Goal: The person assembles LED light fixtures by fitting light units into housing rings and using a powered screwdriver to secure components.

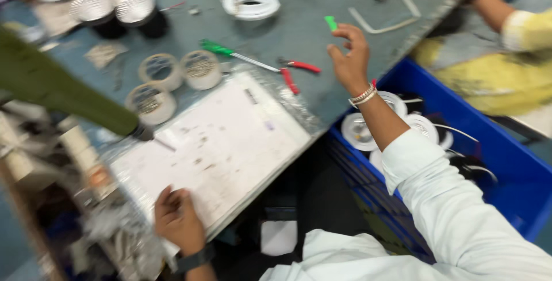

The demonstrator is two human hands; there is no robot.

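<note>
One small green piece (331, 23) pinched upright in right hand (349, 59) fingers, left hand (177, 219) flat on sheet (215, 148)

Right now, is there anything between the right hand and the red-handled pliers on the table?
Nothing visible. The right hand, pinching a small green piece, is raised just right of the red-handled pliers; only bare grey table shows between them.
</note>
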